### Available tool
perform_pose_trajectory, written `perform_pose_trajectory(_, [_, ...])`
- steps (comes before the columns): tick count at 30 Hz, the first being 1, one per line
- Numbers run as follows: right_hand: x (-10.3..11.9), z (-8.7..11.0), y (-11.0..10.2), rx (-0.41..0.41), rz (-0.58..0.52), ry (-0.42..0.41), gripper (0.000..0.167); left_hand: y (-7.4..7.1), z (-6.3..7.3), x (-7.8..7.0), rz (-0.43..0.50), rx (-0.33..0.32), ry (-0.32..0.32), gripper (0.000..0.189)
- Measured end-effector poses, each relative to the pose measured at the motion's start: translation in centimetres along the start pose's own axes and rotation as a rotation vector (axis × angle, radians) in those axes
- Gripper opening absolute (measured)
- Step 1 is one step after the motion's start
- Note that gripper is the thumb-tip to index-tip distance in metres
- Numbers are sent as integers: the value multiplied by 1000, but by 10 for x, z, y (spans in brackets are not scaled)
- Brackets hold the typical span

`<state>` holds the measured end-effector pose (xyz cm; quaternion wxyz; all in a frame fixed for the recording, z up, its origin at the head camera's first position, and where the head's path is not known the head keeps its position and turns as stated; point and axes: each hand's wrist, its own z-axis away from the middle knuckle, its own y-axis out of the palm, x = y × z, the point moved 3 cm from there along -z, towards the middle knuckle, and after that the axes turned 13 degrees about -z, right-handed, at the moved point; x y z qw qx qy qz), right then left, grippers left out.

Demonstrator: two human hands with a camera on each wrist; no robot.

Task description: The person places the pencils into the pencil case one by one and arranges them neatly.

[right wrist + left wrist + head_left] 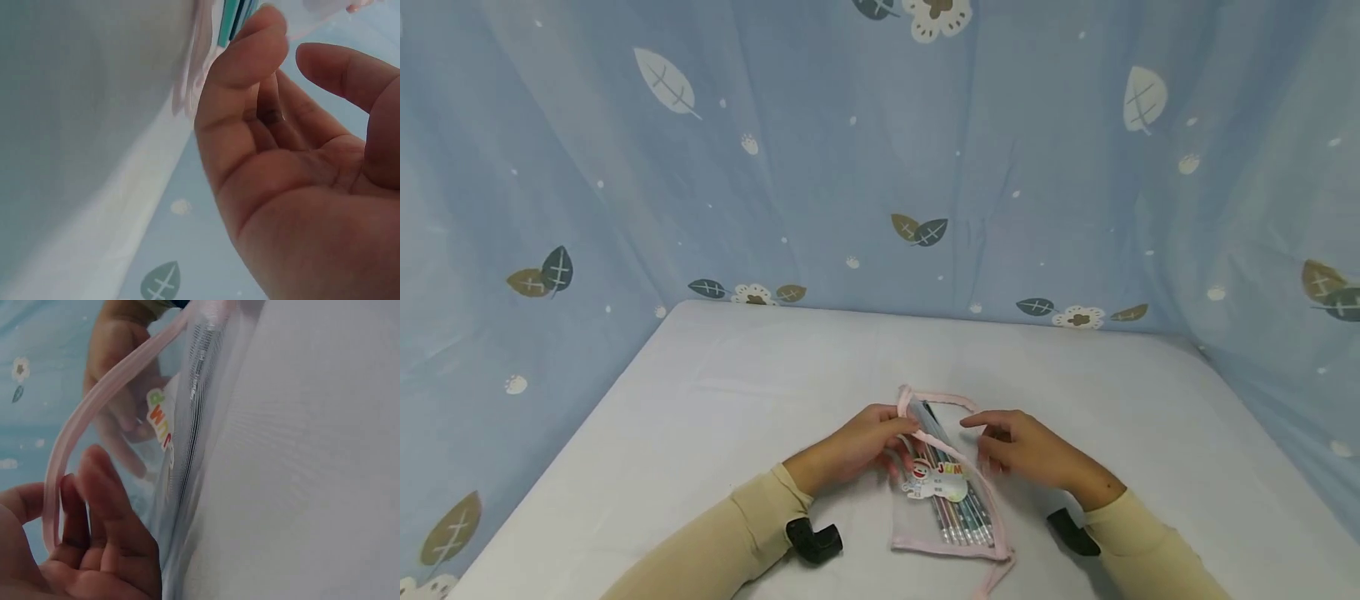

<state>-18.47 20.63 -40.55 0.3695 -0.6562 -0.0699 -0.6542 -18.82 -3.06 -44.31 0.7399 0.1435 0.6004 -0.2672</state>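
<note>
A see-through mesh pencil pouch (912,530) with pink trim stands tilted in front of me, its mouth edge spread apart at the top. Several pencils (961,518) lie slanted inside, behind a cartoon label (934,481). My left hand (863,442) grips the pouch's upper left edge; in the left wrist view the pink trim (94,394) runs between thumb and fingers. Right of the pouch, my right hand (1030,450) hovers with loosely bent fingers and holds nothing. The right wrist view shows a gap between its thumb and fingertips.
A white-covered table (760,367) lies under the pouch. Blue cloth (820,167) with leaf and flower prints hangs behind and at both sides. A pink strap (997,575) trails from the pouch's lower right corner. Black devices (814,542) sit at both wrists.
</note>
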Motion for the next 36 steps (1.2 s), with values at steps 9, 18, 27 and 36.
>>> perform_pose_trajectory(9, [3, 6, -17, -192, 121, 8, 37, 6, -17, -15, -195, -122, 7, 34])
perform_pose_trajectory(18, [3, 8, -28, -324, 197, -7, 34, 9, -38, -33, -288, -175, -18, 47])
perform_pose_trajectory(27, [-1, 11, -31, -387, 297, -10, 29, 19, -52, -41, -427, -159, -62, 50])
perform_pose_trajectory(36, [11, 18, -39, -429, 361, -60, 26, 24, -58, -57, -863, -139, 54, 46])
